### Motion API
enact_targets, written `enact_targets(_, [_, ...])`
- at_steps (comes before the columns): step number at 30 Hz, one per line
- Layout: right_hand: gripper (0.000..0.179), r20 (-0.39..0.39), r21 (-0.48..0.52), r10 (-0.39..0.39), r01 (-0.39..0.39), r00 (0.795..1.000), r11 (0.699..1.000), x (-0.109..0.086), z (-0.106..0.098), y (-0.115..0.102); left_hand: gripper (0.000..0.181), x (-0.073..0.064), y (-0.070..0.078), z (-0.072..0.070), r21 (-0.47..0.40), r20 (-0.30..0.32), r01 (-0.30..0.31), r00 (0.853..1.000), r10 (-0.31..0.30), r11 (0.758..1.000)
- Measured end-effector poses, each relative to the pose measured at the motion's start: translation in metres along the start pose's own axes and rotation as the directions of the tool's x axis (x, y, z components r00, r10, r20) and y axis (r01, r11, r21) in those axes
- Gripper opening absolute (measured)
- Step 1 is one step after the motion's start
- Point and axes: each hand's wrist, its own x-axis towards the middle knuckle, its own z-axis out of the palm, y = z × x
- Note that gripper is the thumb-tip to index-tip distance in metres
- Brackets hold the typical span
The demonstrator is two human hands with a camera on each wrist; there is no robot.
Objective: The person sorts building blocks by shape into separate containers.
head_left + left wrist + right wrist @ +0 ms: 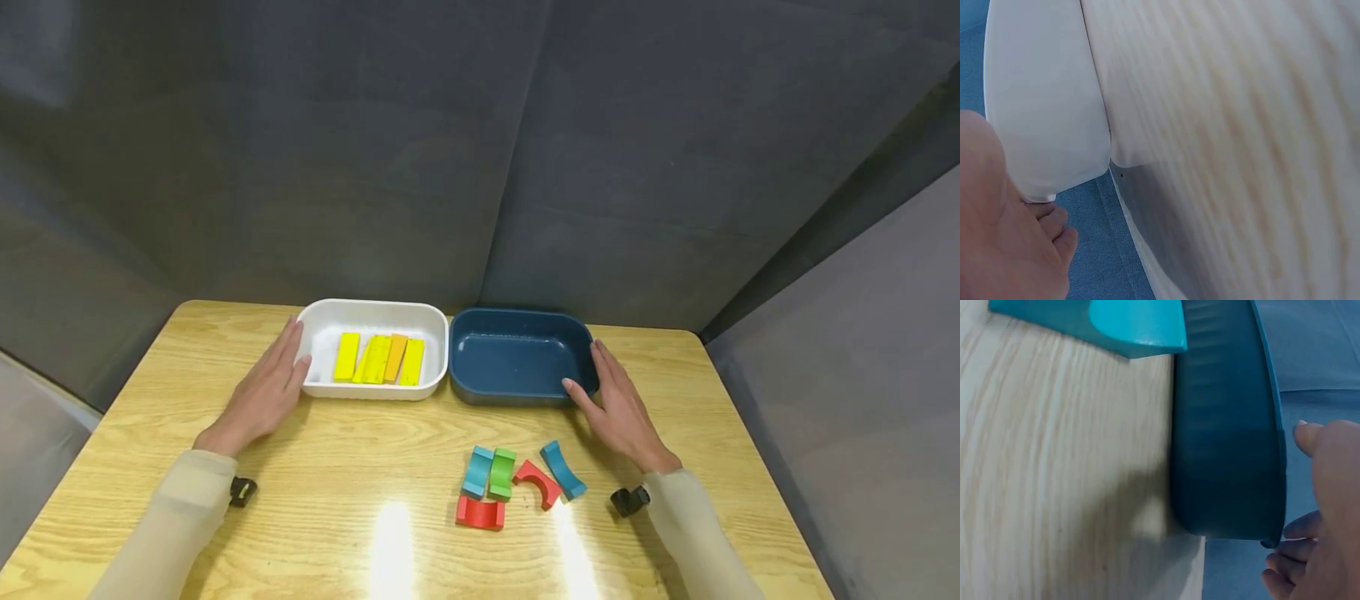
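My left hand [266, 387] rests against the left end of a white tray [390, 391], its fingers straight along the wall. Several yellow wooden blocks [346, 357] and an orange one [395, 358] lie in that tray. On the other side, my right hand [618, 404] lies with extended fingers at the right end of a dark blue tray [510, 398]. The two trays stand side by side. In the left wrist view the white tray's wall [1047, 94] shows beside the palm; the right wrist view has the blue tray's wall [1229, 456] close to the fingers.
In front of the trays lie curved blocks: two blue [477, 472] [562, 471], a green one [502, 474], and two red [480, 513] [538, 483]. A dark cloth [375, 167] hangs behind the wooden table [315, 500].
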Motion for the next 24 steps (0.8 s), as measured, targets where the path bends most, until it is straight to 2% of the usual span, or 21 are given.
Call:
enact_targets(7, [0.089,0.029,0.042,0.016,-0.017,0.999,0.999,0.005,0.006,0.005,0.069,0.001,0.000,-0.002,0.014,-0.006,-0.020,1.000,0.020,1.000])
enact_targets(16, [0.090,0.079,0.083,0.039,-0.046,0.996,0.996,0.007,0.008,0.008,0.070,0.001,-0.003,-0.005,-0.004,0.017,-0.006,1.000,0.006,1.000])
enact_targets(24, [0.097,0.095,0.069,0.049,-0.056,0.994,0.996,0.004,0.008,0.009,0.075,0.000,0.003,-0.011,-0.024,-0.010,-0.010,1.000,0.010,1.000])
